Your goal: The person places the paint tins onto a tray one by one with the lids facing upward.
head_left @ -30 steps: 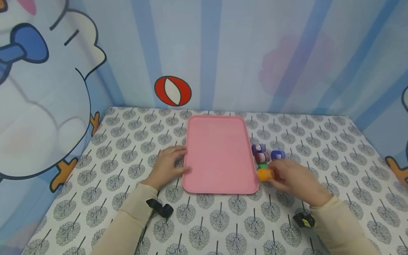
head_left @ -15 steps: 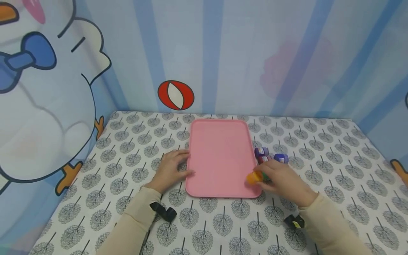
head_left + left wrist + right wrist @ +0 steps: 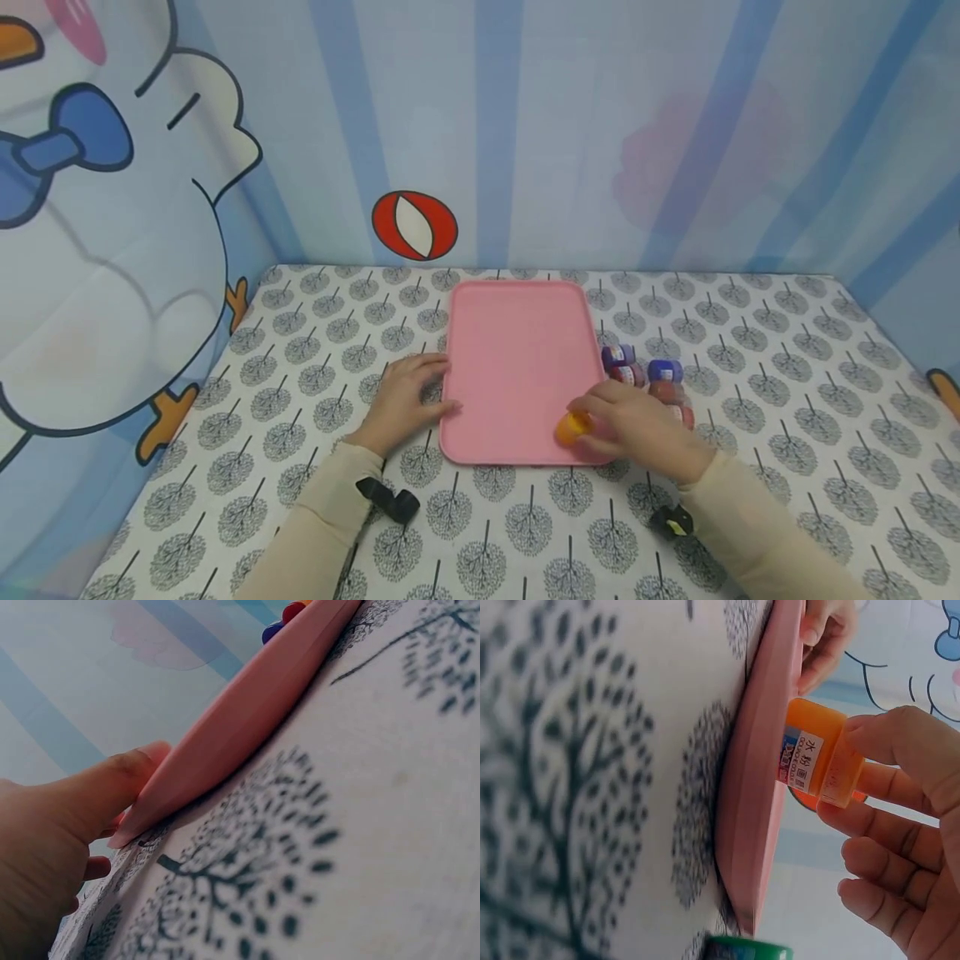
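Observation:
In the head view my right hand (image 3: 630, 421) pinches a small orange paint jar (image 3: 573, 427) above the front right part of a pink tray (image 3: 517, 358). The right wrist view shows thumb and forefinger at the orange lid, with the labelled jar body (image 3: 804, 754) beside the tray rim and the other fingers loosely bent. My left hand (image 3: 408, 402) rests against the tray's left rim, thumb and fingers spread along it. Seen from the left wrist, the thumb (image 3: 142, 769) lies on the rim.
Right of the tray lie several paint jars: a purple jar (image 3: 617, 356), a dark red jar (image 3: 628, 375), a blue jar (image 3: 665, 371) and a brownish-red jar (image 3: 666, 392). A green-lidded jar (image 3: 746, 949) shows low in the right wrist view. A tree-print cloth (image 3: 787, 417) covers the table.
My right hand has carried the orange jar leftward from the group of jars over the tray's rim. My left hand has stayed at the left rim.

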Action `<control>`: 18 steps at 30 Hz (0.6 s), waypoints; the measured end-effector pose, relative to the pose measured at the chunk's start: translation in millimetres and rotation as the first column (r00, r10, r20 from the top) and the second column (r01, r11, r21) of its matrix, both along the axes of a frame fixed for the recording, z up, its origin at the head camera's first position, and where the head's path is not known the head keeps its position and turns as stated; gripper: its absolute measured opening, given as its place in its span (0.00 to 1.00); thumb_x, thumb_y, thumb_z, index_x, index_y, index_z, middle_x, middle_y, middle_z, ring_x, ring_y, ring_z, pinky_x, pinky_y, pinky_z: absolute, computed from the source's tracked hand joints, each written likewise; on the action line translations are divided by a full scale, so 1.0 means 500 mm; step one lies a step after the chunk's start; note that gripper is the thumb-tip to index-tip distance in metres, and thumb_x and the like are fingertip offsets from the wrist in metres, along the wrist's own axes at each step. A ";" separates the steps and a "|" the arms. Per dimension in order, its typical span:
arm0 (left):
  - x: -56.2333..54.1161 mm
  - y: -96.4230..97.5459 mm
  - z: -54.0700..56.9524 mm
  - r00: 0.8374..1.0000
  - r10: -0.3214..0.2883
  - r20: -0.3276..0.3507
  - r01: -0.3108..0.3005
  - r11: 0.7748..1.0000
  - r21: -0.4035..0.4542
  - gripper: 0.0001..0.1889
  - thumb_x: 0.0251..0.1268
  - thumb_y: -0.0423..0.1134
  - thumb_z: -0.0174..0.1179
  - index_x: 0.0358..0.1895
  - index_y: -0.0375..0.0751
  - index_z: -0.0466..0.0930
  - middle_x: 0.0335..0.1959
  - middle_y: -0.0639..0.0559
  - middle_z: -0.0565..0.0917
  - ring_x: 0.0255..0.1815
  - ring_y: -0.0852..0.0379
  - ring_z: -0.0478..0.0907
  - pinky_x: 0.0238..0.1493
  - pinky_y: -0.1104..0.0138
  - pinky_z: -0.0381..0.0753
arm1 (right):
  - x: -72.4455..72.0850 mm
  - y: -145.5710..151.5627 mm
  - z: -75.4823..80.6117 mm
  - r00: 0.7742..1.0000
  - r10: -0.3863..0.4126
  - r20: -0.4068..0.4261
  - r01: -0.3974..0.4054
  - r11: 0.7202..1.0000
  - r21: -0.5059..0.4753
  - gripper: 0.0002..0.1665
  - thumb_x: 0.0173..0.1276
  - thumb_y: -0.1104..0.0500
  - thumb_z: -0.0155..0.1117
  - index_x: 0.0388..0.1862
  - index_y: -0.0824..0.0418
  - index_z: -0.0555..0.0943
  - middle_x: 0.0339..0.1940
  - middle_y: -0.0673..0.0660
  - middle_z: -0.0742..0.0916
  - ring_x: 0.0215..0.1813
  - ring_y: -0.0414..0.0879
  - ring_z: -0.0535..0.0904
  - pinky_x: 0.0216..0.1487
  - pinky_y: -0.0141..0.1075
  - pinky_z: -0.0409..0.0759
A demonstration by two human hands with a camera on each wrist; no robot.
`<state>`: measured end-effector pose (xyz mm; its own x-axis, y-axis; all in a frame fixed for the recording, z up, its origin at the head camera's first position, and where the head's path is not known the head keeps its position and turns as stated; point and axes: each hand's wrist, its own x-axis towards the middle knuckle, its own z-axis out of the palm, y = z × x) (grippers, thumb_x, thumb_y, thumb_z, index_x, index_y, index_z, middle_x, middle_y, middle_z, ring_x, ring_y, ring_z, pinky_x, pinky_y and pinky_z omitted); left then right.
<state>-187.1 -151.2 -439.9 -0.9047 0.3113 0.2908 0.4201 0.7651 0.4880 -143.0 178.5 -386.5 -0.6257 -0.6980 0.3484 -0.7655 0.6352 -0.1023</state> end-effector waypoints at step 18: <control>-0.004 -0.002 -0.005 0.999 -0.012 -0.032 0.012 1.000 -0.012 0.33 0.49 0.53 0.71 0.59 0.40 0.77 0.65 0.51 0.76 0.67 0.46 0.70 0.73 0.48 0.60 | -0.002 -0.039 -0.014 1.000 0.021 0.022 -0.021 1.000 0.003 0.19 0.56 0.50 0.71 0.44 0.57 0.83 0.37 0.48 0.85 0.39 0.40 0.79 0.40 0.31 0.82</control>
